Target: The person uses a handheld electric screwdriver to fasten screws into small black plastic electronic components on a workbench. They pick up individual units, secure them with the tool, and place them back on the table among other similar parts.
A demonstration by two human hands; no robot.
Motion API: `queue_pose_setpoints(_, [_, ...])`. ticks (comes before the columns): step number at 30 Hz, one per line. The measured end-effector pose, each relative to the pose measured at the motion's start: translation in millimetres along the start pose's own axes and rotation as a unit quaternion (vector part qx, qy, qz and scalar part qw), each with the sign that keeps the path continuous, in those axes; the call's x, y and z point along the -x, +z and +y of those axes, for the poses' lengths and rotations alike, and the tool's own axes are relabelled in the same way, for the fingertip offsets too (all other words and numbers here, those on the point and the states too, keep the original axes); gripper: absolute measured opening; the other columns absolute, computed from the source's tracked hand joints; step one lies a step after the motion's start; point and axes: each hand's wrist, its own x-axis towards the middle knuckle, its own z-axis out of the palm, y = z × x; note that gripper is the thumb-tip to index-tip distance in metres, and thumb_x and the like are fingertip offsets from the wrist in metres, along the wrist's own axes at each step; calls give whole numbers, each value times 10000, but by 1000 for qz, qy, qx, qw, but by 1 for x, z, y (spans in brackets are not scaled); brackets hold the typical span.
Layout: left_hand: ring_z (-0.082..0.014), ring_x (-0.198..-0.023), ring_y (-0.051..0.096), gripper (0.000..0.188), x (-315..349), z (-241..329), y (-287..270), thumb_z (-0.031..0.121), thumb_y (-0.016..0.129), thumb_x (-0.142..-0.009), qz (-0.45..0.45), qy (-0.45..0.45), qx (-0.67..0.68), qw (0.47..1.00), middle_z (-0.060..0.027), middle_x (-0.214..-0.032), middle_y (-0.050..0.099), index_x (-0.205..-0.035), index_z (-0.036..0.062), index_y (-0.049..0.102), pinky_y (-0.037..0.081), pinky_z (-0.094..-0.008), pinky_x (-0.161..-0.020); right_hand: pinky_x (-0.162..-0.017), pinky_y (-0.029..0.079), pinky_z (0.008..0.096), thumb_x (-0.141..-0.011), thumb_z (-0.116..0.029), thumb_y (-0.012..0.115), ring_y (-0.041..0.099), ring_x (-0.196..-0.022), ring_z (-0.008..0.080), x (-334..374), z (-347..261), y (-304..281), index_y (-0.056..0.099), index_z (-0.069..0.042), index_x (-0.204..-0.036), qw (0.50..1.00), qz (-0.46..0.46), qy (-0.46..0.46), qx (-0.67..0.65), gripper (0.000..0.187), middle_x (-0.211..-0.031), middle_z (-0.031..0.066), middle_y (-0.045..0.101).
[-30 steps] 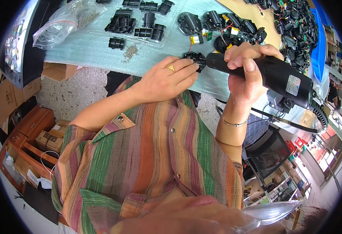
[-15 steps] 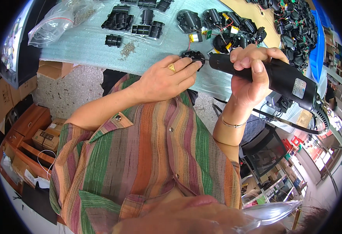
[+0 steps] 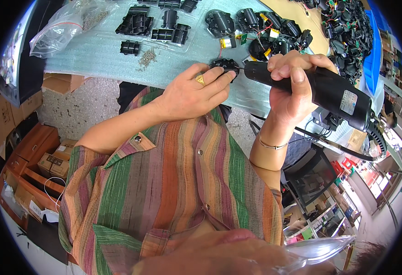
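My left hand (image 3: 196, 89), a gold ring on one finger, is closed on a small black plastic housing (image 3: 227, 65) at the near edge of the table. In my right hand (image 3: 297, 82) is a black electric screwdriver (image 3: 331, 91), gripped around its body and lying nearly sideways. Its tip points left and meets the right side of the housing; the exact contact point is too small to make out. Beyond the housing lie black motor assemblies (image 3: 220, 24) with wires and a silver-yellow battery (image 3: 228, 43). A pile of small screws (image 3: 147, 58) sits to the left.
Black half-shells (image 3: 135, 21) and a single black shell (image 3: 130, 47) lie at the back left, beside a clear bag of screws (image 3: 68, 30). Many wired assemblies (image 3: 347, 32) are heaped at the far right by a blue bin edge (image 3: 373, 55). The screwdriver's cable (image 3: 334, 143) loops at right.
The view has shifted slightly, so the table things appear a little farther left and up. Both hands keep their hold, with the screwdriver tip still at the housing.
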Motion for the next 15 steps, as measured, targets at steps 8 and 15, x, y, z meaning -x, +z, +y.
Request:
queue_pose_setpoints(8, [-183,-1053,558,152,0,2,0,190,587,-748,-2,-1,-16,1000,-72,-1173,621,-850,79,607,450,-346,-838,-605,521,333,-840,-7,657,553,-565,164,-1,3,0,409,-14,-1133,1000,-5,-10,-5,384,-667,91,568])
queue_pose_setpoints(15, [-186,-1051,579,149,1,3,-3,137,623,-760,-26,-9,-11,1000,-55,-1205,621,-897,82,647,472,-350,-849,-602,521,323,-844,-20,662,555,-565,166,-3,4,2,408,-15,-1140,1000,-19,-12,-6,391,-678,88,572])
